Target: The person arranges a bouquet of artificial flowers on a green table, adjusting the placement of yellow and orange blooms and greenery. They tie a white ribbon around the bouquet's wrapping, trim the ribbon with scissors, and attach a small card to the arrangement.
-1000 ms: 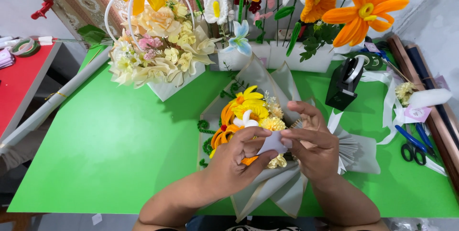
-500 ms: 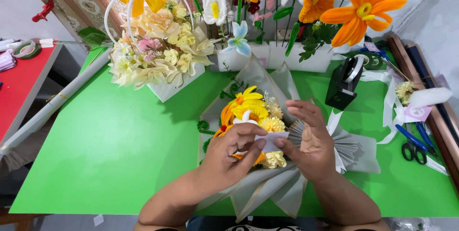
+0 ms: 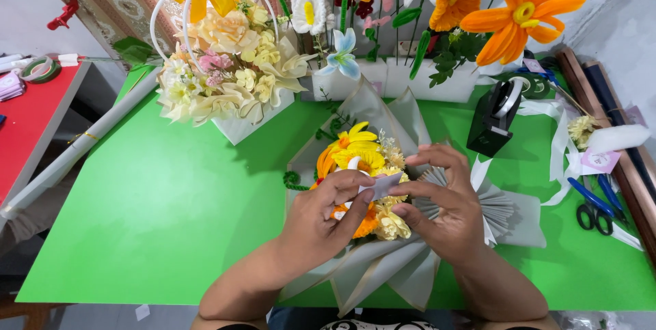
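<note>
Bouquet (image 3: 362, 166) on green worktop (image 3: 171, 214), both hands holding a small white card (image 3: 379, 185) over it.
Left hand (image 3: 321, 224): grip clamped on the card's near edge. Right hand (image 3: 447, 207): fingertips pinched on the card's other end. Bouquet: yellow and orange blooms in grey pleated wrap, lying at centre. Nearby: flower basket (image 3: 225, 77) behind left; black tape dispenser (image 3: 495, 118) right; blue scissors (image 3: 594, 207) far right.
</note>
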